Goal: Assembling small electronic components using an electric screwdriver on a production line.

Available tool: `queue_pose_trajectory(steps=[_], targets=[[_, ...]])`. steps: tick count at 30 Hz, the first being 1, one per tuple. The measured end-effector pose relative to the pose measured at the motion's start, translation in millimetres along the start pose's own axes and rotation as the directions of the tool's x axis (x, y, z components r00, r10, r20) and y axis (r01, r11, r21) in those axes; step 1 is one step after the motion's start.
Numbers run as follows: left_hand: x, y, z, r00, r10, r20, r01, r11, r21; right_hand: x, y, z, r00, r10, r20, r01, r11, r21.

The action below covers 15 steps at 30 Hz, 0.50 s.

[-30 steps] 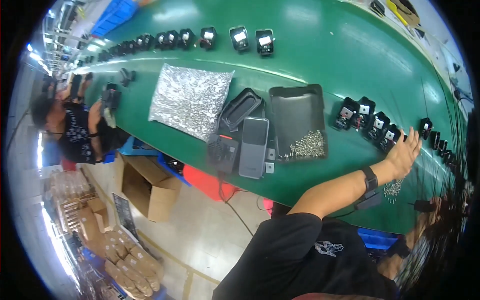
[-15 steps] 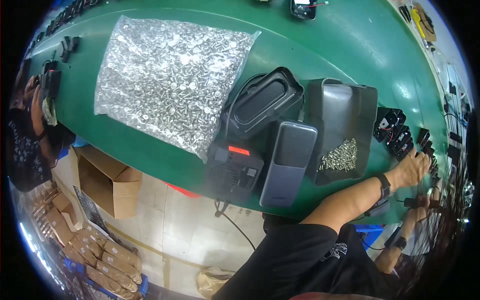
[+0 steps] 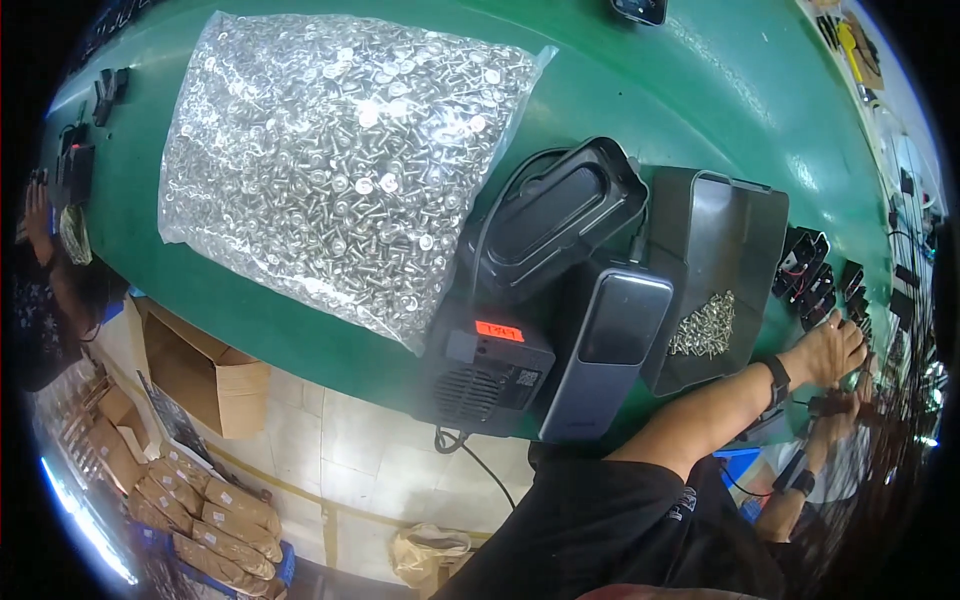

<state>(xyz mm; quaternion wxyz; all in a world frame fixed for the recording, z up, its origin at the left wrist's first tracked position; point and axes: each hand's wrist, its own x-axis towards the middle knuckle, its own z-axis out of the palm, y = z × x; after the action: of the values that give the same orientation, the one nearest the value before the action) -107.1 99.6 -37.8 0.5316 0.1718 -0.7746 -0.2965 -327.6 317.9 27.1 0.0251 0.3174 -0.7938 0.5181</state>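
Note:
My left hand (image 3: 824, 355), with a dark watch on the wrist, reaches to the right side of the green table. Its fingers are bent; whatever they grip is hidden beneath them. Just beyond the fingertips lie several black plastic parts (image 3: 806, 272) with red wires. Closer to the right rim, my right hand (image 3: 846, 402) is small and distorted, its fingers closed by a dark elongated thing (image 3: 829, 407) with a thin cable; its kind cannot be made out. A grey bin (image 3: 731, 235) left of my left hand contains a heap of small screws (image 3: 704, 326).
A large clear bag of screws (image 3: 320, 170) covers much of the table (image 3: 690, 100). Between bag and bin are a black tray (image 3: 558, 215), a grey power bank (image 3: 610, 350) and a black box with an orange label (image 3: 490, 375). A cardboard box (image 3: 205, 375) stands below. Another person's arm (image 3: 50, 250) shows far left.
The view has shifted, so the bag appears larger and the bin farther right and lower. Both my hands stay near the same parts. The other person's hand at far left has moved.

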Motion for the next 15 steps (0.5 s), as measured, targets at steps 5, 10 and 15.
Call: queue_pose_trajectory(steps=[5,10,15], targets=[[-2,-1,1,1.000,0.006,0.024,-0.005,1.000,-0.005,-1,0,-2,1.000,-0.026,-0.004,0.026,0.998,-0.050],[0,0,6,0.998,0.000,0.069,-0.001,1.000,0.023,3,0,-1,0.999,-0.048,-0.001,0.048,0.995,-0.088],[3,9,7,0.991,0.052,0.125,-0.046,0.997,-0.054,2,1,9,0.951,0.289,-0.110,-0.237,0.909,0.343]])
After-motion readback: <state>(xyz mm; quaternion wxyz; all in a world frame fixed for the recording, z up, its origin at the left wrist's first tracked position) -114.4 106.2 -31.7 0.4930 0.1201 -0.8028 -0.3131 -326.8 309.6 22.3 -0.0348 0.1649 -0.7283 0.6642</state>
